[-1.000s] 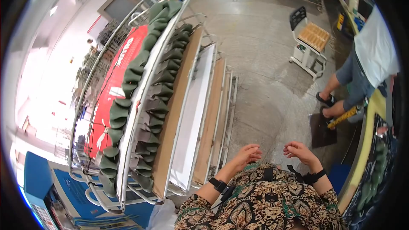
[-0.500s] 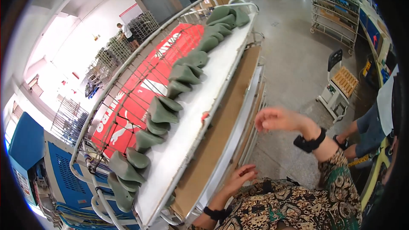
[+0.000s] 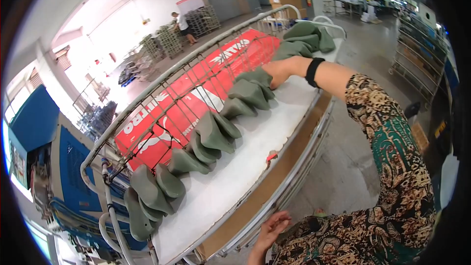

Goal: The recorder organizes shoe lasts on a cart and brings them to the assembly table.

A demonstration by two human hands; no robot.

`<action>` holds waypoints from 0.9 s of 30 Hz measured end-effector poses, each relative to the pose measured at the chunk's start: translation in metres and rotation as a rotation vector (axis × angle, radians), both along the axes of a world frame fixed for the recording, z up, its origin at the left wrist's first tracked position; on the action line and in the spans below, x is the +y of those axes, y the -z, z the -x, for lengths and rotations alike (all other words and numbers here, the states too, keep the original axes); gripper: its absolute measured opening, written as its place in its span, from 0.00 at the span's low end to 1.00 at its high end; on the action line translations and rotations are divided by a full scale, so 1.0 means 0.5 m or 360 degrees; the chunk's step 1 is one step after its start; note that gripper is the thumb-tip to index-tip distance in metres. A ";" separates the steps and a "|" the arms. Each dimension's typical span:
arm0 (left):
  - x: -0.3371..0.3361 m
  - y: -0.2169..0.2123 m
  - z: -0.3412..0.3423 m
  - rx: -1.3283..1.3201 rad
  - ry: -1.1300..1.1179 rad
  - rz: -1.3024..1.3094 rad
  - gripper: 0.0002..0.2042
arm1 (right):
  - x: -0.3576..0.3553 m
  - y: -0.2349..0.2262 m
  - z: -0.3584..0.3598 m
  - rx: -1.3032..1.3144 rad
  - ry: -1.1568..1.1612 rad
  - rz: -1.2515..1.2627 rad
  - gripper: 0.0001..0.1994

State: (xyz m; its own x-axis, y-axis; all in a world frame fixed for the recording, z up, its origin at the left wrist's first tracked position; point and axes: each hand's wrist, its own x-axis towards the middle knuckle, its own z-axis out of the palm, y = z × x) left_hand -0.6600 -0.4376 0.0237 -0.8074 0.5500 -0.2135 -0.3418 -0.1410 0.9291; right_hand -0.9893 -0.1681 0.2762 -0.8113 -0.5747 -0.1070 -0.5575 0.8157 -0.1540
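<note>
A row of dull green shoe lasts (image 3: 213, 132) lies along the white top shelf (image 3: 235, 167) of a metal rack. Stretched across to the far half of that row, my right hand (image 3: 280, 72) is closed on one shoe last (image 3: 257, 76), its fingertips partly hidden. More lasts (image 3: 304, 39) are grouped beyond it at the far end. My left hand (image 3: 274, 226) hangs low by the rack's near side, its fingers loosely bent and apart with nothing in them, touching no last.
A wire guard (image 3: 191, 73) backed by a red printed board (image 3: 157, 130) lines the shelf's far side. Below is a brown board shelf (image 3: 230, 230). Blue machinery (image 3: 73, 167) stands left, a wheeled rack (image 3: 422, 54) right. A person (image 3: 183, 27) stands in the background.
My right hand has gone from beside the rack, forward over the shelf, onto a last among the row. My left hand stays low. The view has shifted, with the rack now further right.
</note>
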 end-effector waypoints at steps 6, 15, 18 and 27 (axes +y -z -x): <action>0.049 -0.017 -0.049 -0.0031 -0.0337 0.0036 0.18 | -0.033 0.039 0.049 0.0202 0.0167 -0.0398 0.45; 0.200 -0.124 0.000 0.0190 -0.0131 0.0134 0.18 | 0.135 -0.035 -0.142 0.0102 0.0148 -0.0009 0.38; 0.270 -0.179 0.068 0.0300 -0.0057 -0.0026 0.23 | 0.202 -0.048 -0.268 0.0243 0.0015 0.0429 0.35; 0.522 -0.269 0.201 -0.0173 -0.0466 -0.0518 0.24 | 0.279 0.143 -0.515 0.0851 -0.0098 0.0898 0.38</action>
State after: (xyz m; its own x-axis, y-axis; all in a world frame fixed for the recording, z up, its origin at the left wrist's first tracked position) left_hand -0.7605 -0.1765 0.1582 -0.9215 0.3542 -0.1592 -0.3369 -0.5255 0.7812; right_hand -0.7317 -0.0285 0.2047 -0.6351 -0.4715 0.6118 -0.7147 0.6591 -0.2340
